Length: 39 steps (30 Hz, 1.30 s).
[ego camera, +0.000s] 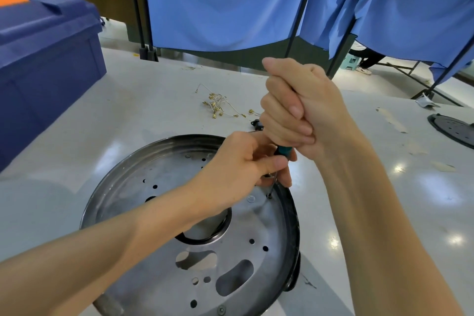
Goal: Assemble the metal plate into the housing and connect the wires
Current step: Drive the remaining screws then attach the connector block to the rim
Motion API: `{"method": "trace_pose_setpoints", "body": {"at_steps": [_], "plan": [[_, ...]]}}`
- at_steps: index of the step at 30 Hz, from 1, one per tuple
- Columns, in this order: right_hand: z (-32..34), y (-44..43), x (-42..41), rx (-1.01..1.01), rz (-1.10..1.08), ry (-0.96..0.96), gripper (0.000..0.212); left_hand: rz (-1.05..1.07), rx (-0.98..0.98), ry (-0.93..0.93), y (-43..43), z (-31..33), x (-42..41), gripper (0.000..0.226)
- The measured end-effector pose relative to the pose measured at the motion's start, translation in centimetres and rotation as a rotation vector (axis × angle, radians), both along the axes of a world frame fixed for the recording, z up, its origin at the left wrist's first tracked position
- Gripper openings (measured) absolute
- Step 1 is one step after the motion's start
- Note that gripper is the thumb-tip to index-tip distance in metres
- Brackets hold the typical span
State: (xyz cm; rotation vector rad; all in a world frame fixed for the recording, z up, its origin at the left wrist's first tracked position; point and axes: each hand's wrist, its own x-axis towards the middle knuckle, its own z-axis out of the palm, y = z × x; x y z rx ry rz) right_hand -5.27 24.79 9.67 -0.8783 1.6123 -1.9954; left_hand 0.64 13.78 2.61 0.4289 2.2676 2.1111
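Fingers [282, 110] of the right hand [302, 108] curl tight around the handle of one screwdriver [283, 150], held nearly upright; only a teal stretch of it shows below the fist. The left hand [238, 169] pinches the shaft near the tip, which meets a screw [269, 196] at the right edge of the metal plate [123, 187]. The single round plate lies in the housing [292, 218], whose dark rim shows on the right, on the white table [115, 110]. The left forearm crosses the plate and hides part of its one large centre opening; two long cutouts lie nearer the camera. Beyond the hands sits one loose tangle of wires [220, 105] with gold terminals, too bunched to count, and a small black part [257, 123]. One blue bin [46, 54] stands at left, one dark perforated disc [454, 128] at far right, and blue curtains [218, 2] hang behind.
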Motion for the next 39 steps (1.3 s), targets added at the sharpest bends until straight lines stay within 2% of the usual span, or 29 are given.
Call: {"method": "trace_pose_setpoints", "body": {"at_steps": [7,10,13,16,18,19,21,23,26,30,39], "plan": [[-0.7,-1.8,1.4,-0.07,-0.497,0.139,0.053,-0.037,0.011,0.014,-0.5,-0.6,-0.1,0.023],[-1.3,-2.1,1.8,-0.111,-0.726,0.208,0.061,-0.04,0.048,0.049,-0.1,-0.4,0.0,0.027],[-2.1,-2.5,2.1,-0.146,-0.96,0.298,0.066,-0.083,0.099,0.079,0.4,0.0,0.4,0.042],[-2.4,-2.2,2.4,-0.18,-1.1,0.286,0.071,-0.135,0.028,0.073,0.8,0.9,0.3,0.046],[-2.1,-1.3,2.1,-0.2,-1.019,0.199,0.068,-0.147,-0.032,0.045,0.7,1.2,-0.2,0.039],[-1.8,-0.6,1.7,-0.192,-0.881,0.12,0.066,-0.156,-0.045,0.016,0.6,1.1,-0.5,0.034],[-0.7,0.8,0.7,-0.108,-0.439,-0.019,0.062,-0.178,-0.06,-0.03,0.0,0.9,-1.0,0.023],[0.4,1.8,-0.4,0.037,-0.091,-0.038,0.065,-0.196,-0.061,-0.038,-0.3,0.8,-1.2,0.02],[0.7,1.4,-1.0,0.091,0.071,-0.031,0.065,-0.207,-0.068,-0.037,-0.7,0.7,-1.4,0.019],[-0.3,-0.1,-0.2,0.016,-0.043,0.023,0.066,-0.197,-0.032,-0.012,-1.3,0.2,-1.1,0.017],[-1.1,-1.1,2.1,-0.089,-0.579,0.178,0.051,-0.196,-0.014,-0.016,-1.3,0.0,-0.9,0.023]]}}
